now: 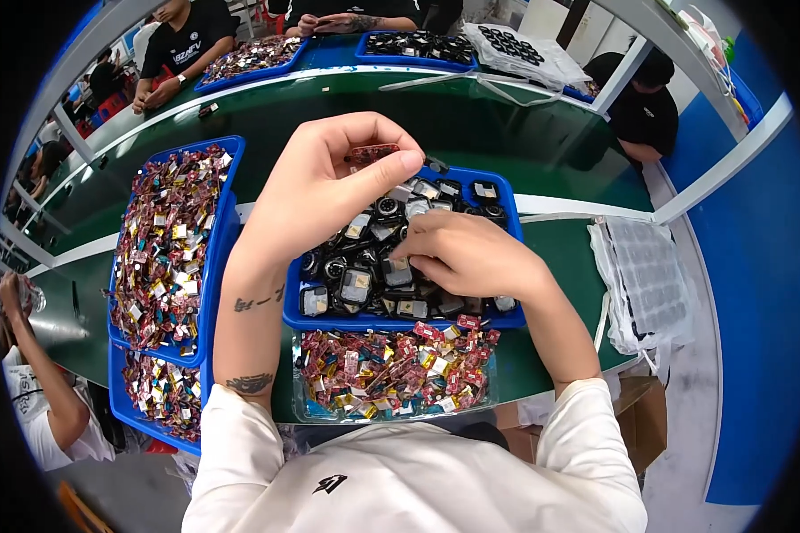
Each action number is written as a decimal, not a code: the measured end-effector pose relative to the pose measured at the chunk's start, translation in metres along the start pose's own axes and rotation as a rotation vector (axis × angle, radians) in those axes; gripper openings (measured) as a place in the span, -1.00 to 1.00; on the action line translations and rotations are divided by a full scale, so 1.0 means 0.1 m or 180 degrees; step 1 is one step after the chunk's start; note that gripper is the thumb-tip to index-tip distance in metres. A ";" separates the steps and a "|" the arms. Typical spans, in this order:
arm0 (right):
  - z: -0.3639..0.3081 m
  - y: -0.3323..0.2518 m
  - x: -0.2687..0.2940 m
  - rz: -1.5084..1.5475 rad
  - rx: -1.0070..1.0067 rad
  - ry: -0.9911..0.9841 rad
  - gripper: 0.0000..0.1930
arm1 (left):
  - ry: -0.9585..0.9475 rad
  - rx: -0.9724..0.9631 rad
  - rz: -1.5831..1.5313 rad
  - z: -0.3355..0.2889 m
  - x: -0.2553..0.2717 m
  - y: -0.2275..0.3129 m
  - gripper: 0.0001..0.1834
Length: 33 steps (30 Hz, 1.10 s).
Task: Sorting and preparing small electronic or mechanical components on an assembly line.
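Note:
My left hand (pixel 338 182) is raised above the far left part of a blue tray (pixel 512 213), its fingers curled round a small red circuit board (pixel 370 155). Lower and to the right, my right hand (pixel 467 253) reaches into the same tray with fingers bent together. Its fingertips meet the heap next to a black plastic housing (pixel 356 286) with a pale square inside; whatever they pinch is hidden. Many such black housings fill the tray. Nearest to me, a clear tray (pixel 307 413) is heaped with red circuit boards (pixel 391 369) with small silvery and yellow battery packs.
Two stacked blue trays (pixel 231 191) of red boards stand at the left. Stacked clear blister trays (pixel 644 280) lie at the right edge of the green table (pixel 556 346). Across it are more trays (pixel 418 51) and several people. White frame posts (pixel 724 160) rise at both sides.

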State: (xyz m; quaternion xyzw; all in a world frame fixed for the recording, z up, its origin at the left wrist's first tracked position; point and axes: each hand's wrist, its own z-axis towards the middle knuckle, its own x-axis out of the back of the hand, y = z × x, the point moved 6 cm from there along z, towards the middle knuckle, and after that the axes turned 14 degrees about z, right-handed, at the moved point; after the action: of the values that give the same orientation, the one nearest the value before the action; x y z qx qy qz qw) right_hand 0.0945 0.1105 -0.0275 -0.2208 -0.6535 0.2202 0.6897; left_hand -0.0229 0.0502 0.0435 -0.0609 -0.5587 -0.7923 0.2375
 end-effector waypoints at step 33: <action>-0.10 0.02 0.47 0.2863 0.0242 0.2604 -0.69 | 0.1193 -0.0351 0.1671 -0.03 -0.15 -0.06 -0.92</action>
State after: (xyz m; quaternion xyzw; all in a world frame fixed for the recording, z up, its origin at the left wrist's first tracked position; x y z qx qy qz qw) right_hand 0.1070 0.1396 0.0081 -0.5172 -0.1698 0.4104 0.7316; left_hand -0.0125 0.0541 0.0320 -0.0687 -0.4268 -0.7305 0.5287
